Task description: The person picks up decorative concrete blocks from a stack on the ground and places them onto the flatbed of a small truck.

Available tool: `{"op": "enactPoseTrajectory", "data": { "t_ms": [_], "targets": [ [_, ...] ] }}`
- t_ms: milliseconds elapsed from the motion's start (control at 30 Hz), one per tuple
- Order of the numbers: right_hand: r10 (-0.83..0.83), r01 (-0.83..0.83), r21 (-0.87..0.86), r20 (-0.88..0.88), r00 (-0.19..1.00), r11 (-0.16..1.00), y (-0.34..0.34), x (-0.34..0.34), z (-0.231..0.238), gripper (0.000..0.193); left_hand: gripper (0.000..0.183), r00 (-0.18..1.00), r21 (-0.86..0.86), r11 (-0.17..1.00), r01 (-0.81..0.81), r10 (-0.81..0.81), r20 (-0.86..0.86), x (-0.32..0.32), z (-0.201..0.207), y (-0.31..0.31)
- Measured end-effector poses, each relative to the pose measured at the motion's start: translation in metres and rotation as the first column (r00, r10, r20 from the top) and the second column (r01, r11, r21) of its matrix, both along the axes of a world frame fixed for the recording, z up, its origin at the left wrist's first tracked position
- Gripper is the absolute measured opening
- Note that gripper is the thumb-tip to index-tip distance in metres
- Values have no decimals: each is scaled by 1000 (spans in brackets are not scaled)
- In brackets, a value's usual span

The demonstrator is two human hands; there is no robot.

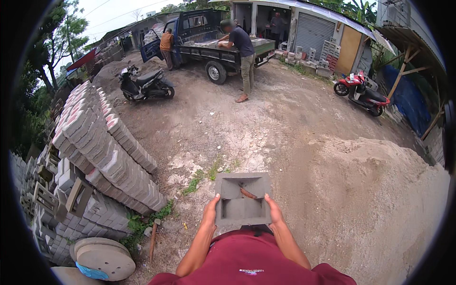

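Note:
A grey concrete ventilation block (243, 209), rectangular with slanted hollows, is held out level in front of my body. My left hand (211, 209) grips its left side, thumb along the upper edge. On the opposite side my right hand (274, 208) clasps it the same way. The fingers beneath the block are mostly hidden. A small reddish-brown piece (247, 193) shows in the upper hollow; what it is I cannot make out.
Stacked paving blocks (102, 147) rise at the left, above round concrete discs (105, 259). A sand heap (375, 190) spreads to the right. Farther off are a black motorbike (145, 85), a flatbed truck (204, 47) with people beside it, and a red motorbike (361, 92).

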State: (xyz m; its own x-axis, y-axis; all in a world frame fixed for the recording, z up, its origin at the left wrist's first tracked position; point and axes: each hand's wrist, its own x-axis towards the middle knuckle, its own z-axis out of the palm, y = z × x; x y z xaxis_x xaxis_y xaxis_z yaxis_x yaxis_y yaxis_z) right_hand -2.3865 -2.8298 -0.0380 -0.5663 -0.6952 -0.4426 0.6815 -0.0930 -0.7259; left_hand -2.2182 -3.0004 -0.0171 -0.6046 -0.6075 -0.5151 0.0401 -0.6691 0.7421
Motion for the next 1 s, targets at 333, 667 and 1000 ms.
{"op": "enactPoseTrajectory", "data": {
  "t_ms": [333,667,1000],
  "targets": [
    [52,-42,131,-73,996,991,-141,-228,-8,53,53,988,63,989,-132,137,-73,-213,-20,-123],
    [22,-10,127,-87,996,992,-316,-427,-35,52,54,999,29,998,-54,53,12,-426,-33,-306],
    [45,-42,85,-43,998,996,-466,-612,-52,70,55,999,31,999,-42,41,23,-608,-62,-467]
  ]
}}
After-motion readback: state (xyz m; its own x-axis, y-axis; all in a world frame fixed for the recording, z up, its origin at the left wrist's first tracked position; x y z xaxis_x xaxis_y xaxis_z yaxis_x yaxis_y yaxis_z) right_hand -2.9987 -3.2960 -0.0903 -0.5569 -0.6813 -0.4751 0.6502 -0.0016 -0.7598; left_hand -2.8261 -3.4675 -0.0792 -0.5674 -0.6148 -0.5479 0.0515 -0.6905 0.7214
